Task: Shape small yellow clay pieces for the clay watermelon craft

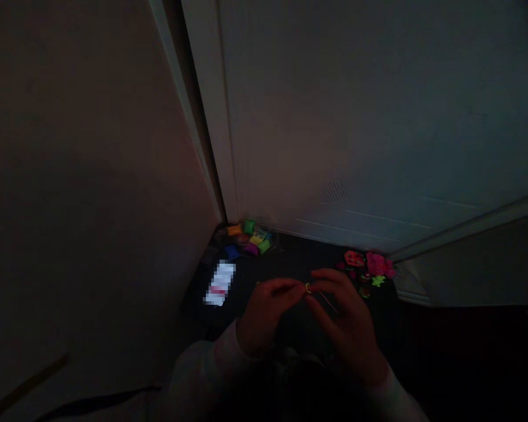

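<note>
The light is dim. In the head view my left hand (264,313) is closed in a pinch on a small curved yellow piece (308,288), with thumb and index finger pressed together. From the other side, my right hand (349,319) meets the same piece with its fingertips; one upper finger stands apart from the rest. A thin pale stick (328,301) shows between the right thumb and fingers; whether it is held or lies below, I cannot tell. Both hands are over a dark table (299,252). What kind of thing the yellow piece is stays unclear.
Several coloured packets (250,239) in clear wrapping lie at the back left corner. A bright phone-like screen (220,283), blurred out, lies nearer. At the right are pink flower-like pieces (378,264) and a yellow-green shape (378,281). Pale walls (334,117) close in behind and left.
</note>
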Demonstrator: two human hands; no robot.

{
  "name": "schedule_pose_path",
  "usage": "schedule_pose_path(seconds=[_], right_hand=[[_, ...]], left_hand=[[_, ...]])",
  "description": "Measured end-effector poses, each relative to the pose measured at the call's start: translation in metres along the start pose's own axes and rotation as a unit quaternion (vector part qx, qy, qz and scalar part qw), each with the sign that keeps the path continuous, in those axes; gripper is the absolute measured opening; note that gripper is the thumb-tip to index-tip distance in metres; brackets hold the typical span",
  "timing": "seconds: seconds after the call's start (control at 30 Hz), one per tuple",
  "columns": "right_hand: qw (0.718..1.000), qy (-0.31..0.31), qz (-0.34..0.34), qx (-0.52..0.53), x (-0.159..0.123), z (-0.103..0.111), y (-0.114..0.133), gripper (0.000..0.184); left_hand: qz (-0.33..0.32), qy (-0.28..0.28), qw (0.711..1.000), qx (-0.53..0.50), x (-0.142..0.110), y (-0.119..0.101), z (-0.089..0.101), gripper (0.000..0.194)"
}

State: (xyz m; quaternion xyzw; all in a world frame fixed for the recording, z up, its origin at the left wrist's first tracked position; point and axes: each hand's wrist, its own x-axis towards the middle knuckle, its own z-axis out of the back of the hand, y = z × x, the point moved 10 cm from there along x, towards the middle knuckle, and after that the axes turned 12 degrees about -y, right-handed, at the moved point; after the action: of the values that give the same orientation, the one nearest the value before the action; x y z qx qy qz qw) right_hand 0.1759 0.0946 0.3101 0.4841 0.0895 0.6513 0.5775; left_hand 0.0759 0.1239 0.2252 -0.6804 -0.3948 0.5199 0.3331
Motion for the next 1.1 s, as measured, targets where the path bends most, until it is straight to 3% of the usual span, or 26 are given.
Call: schedule_pose_path(seconds=[0.2,0.63,0.73,0.93,1.1], right_hand=[[1.0,0.006,0.014,-0.016,0.003,0.0,0.004,0.005],[0.999,-0.004,-0.021,0.031,0.01,0.003,0.016,0.011],[0.999,-0.006,-0.026,0.036,0.01,0.004,0.016,0.009],[0.998,-0.007,-0.056,0.042,0.011,0.002,0.014,0.003],[0.995,-0.003,-0.082,0.065,0.011,-0.001,0.012,0.004]], left_hand=[[0.01,-0.02,1.0,-0.018,-0.001,-0.001,0.004,0.015],[0.006,-0.02,1.0,-0.01,-0.008,-0.02,0.007,0.013],[-0.029,-0.03,0.999,0.029,-0.01,-0.028,0.01,0.011],[-0.175,-0.049,0.978,0.107,-0.018,-0.056,0.014,0.008],[-0.227,-0.045,0.966,0.116,-0.021,-0.063,0.014,0.008]])
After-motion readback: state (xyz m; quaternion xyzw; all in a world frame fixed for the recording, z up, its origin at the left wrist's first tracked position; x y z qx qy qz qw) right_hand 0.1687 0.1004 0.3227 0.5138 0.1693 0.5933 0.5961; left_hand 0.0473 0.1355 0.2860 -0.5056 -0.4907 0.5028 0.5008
